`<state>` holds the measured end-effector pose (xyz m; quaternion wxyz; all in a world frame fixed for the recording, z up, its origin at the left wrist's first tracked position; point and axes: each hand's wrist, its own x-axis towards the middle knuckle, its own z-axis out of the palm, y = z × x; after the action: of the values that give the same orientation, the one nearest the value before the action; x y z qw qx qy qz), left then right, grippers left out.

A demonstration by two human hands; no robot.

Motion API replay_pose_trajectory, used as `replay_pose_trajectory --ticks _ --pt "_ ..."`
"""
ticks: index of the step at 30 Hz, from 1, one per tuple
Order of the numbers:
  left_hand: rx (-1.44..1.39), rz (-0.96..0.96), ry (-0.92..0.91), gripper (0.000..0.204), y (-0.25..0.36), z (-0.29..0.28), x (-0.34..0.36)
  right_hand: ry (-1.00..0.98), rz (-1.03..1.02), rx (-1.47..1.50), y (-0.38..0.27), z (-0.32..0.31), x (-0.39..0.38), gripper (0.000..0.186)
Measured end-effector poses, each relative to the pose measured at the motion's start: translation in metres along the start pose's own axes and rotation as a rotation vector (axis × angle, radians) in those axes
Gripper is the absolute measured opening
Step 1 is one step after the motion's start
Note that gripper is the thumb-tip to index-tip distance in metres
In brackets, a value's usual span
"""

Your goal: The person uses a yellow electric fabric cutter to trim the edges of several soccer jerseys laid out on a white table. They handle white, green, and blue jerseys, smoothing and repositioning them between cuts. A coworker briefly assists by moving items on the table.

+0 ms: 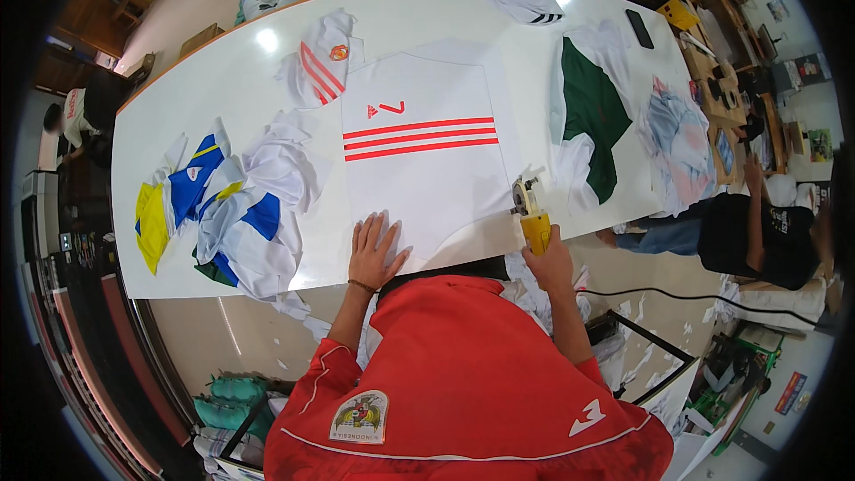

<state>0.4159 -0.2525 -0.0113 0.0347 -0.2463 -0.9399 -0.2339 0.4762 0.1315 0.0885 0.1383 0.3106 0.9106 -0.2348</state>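
Note:
A large white fabric panel [419, 187] with three red stripes and a small red print lies flat on the white table [223, 80]. Near its lower left corner, my left hand [375, 251] presses down, fingers spread. My right hand [548, 263] grips the yellow body of a handheld electric fabric cutter [534, 218]. The cutter's metal head rests at the panel's right edge. A curved lower outline runs across the fabric between my hands. Its lower edge reaches the table's near side.
Blue, yellow and white cut pieces [258, 214] heap at the left. A red-striped white piece [325, 62] lies behind. At right are a dark green piece [592, 116], a pale pile [681, 138] and a black phone [639, 28]. A black cord [677, 296] trails right, towards a person [757, 236].

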Motion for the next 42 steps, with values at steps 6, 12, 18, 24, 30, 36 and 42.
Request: replay_pose_trajectory --ticks 6,12,18,24,30,36,42 --pt "-0.011 -0.038 0.043 0.063 0.001 0.000 0.001 0.006 -0.038 -0.029 -0.009 -0.003 0.014 0.057" --pt "-0.029 -0.050 0.050 0.065 0.002 -0.003 0.003 0.021 -0.052 -0.045 -0.005 -0.003 0.012 0.058" --pt "-0.068 -0.081 0.023 0.066 0.004 -0.009 0.004 0.035 -0.071 -0.020 0.019 0.008 -0.014 0.059" --pt "-0.097 -0.064 0.032 0.065 0.003 -0.009 0.004 0.023 -0.014 -0.024 0.015 0.009 -0.016 0.059" --pt "-0.107 -0.058 0.032 0.064 0.002 -0.009 0.004 0.012 -0.022 -0.015 0.011 0.009 -0.002 0.058" --pt "-0.124 -0.058 0.048 0.064 0.003 -0.012 0.006 0.023 -0.049 -0.017 -0.005 0.001 0.015 0.058" --pt "-0.128 -0.070 0.058 0.063 0.003 -0.013 0.007 0.002 -0.052 -0.019 -0.027 -0.008 0.038 0.057"
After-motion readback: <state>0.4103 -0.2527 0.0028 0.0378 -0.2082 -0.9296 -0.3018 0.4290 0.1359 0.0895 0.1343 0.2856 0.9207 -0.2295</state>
